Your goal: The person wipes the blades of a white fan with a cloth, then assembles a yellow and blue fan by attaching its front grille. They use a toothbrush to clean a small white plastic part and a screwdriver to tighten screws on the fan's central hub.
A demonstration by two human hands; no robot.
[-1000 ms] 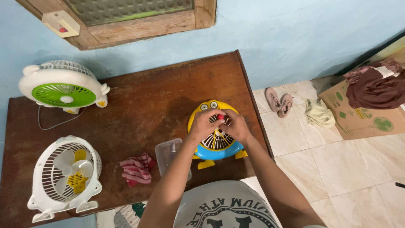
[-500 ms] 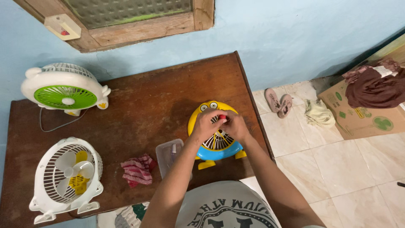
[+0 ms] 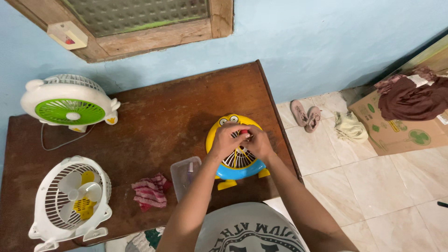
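Both hands are brought together over the front of a small yellow fan that lies face-up near the right edge of the brown wooden table. The left hand curls in from the left with its fingers bent over the top of the grille; the right hand meets it from the right, knuckles up, fingertips pressed in against the left hand's. Between them a small red-and-white piece shows — it is too small to say what it is or which hand grips it. Both forearms rise from the bottom of the view and converge on the fan, elbows wide apart.

The fan has a blue lower rim, a dark-slatted grille and yellow feet pointing towards the person. Just to its left, touching or nearly touching, stands a clear plastic box, and left of that lies a crumpled red striped cloth.

Well apart, on the left side of the table, are two more fans — a white one with a green grille at the back, and a white one with yellow blades at the front.
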